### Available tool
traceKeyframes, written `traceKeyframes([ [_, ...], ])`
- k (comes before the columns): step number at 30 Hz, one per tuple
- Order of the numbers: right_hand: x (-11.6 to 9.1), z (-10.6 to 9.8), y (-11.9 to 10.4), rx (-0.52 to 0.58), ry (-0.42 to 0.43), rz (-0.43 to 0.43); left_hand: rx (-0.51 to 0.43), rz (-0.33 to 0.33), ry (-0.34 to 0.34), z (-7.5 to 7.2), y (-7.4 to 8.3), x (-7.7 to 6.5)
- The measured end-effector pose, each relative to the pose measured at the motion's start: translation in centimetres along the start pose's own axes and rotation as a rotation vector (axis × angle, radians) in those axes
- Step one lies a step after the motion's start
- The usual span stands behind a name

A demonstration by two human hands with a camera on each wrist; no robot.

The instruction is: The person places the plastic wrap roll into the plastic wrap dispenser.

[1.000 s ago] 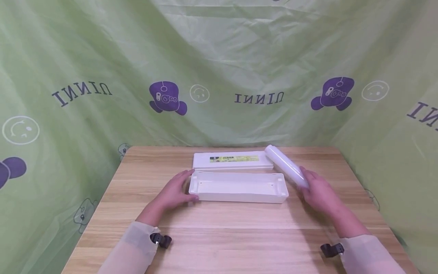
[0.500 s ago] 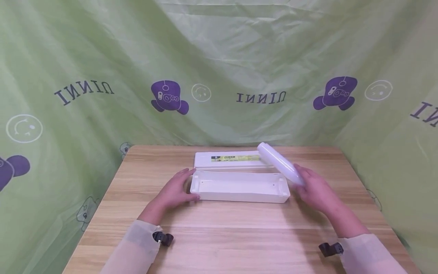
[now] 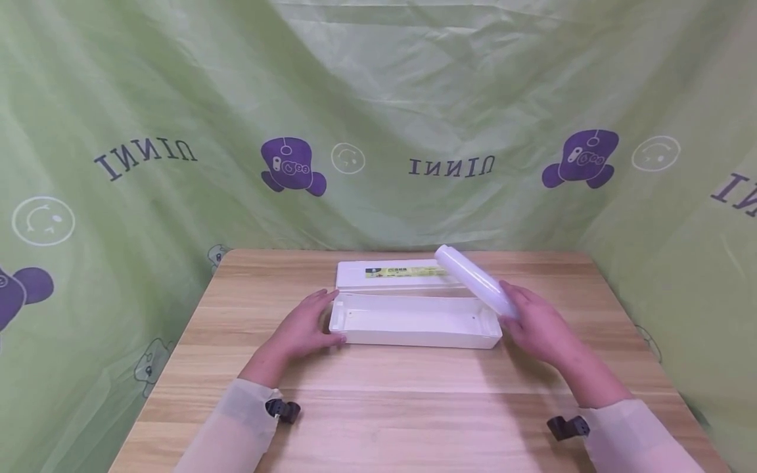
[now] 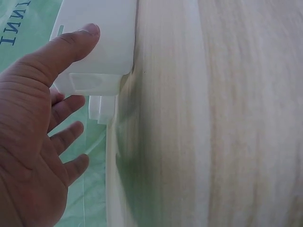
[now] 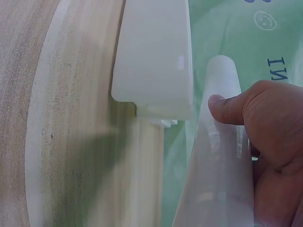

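Note:
A long white plastic box (image 3: pixel 414 336), its top uncovered, lies on the wooden table in the head view. My left hand (image 3: pixel 304 326) holds its left end, thumb on the front wall and a fingertip at the back corner. In the left wrist view the thumb (image 4: pixel 71 45) presses on the box wall while the other fingers spread below its end. A glossy whitish roll of cling film (image 3: pixel 473 277) slants up to the left from my right hand (image 3: pixel 535 325), which grips its lower end. The roll's far end overlaps the white lid (image 3: pixel 355 279) behind the box.
The lid bears a yellow-green label (image 3: pixel 402 271) and lies parallel to the box, toward the table's back edge. A green printed curtain (image 3: pixel 378 98) hangs behind and beside the wooden table (image 3: pixel 378 420).
My right hand has moved left with the cling film roll, bringing it from beside the box to over its right end. My left hand stays at the box's left end.

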State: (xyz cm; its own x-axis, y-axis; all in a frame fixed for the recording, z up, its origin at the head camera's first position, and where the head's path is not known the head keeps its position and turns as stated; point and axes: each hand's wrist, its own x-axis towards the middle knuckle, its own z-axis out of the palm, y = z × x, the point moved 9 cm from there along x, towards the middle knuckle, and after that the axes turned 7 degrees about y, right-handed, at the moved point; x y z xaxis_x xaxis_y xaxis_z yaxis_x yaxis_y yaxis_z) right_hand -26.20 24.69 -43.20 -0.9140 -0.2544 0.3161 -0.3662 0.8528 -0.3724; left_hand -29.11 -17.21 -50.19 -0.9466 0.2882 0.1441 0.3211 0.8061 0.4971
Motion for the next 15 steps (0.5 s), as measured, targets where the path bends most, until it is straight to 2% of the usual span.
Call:
traceKeyframes([
  [5, 0.16, 0.10, 0.06, 0.000, -0.019, 0.012, 0.017, 0.000, -0.003, 0.08, -0.07, 0.15],
  [15, 0.60, 0.20, -0.57, 0.001, 0.002, -0.037, 0.031, 0.026, -0.023, -0.27, 0.62, 0.49],
])
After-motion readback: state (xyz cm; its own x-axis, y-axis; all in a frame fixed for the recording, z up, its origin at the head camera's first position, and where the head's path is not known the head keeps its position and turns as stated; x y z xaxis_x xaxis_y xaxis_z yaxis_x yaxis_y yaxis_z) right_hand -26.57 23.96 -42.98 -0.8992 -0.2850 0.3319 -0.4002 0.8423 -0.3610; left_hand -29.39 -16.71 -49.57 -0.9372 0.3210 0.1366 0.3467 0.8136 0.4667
